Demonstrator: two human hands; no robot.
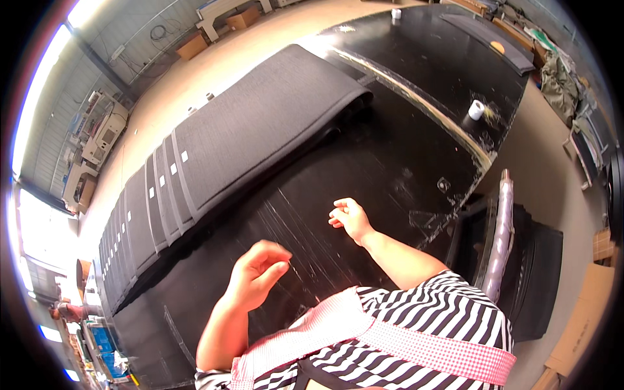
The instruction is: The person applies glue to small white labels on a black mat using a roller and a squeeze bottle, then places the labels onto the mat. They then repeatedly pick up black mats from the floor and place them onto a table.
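Both my hands hover over the black tabletop with nothing visible in them. My left hand is at the lower middle, its fingers bent and the thumb a little apart from them. Farther right, my right hand has loosely curled fingers with gaps between them. Beyond my hands lies a long stack of dark grey fabric-like panels, its near edge closest to my left hand. Raised ribs cross the panels toward the left, and small white labels dot them. Neither hand touches the stack.
A white roll stands on the table's far right part, past a pale worn seam. A dark strip with a yellow round object lies at the far corner. Beside me is a plastic-wrapped roll. Cardboard leans at right.
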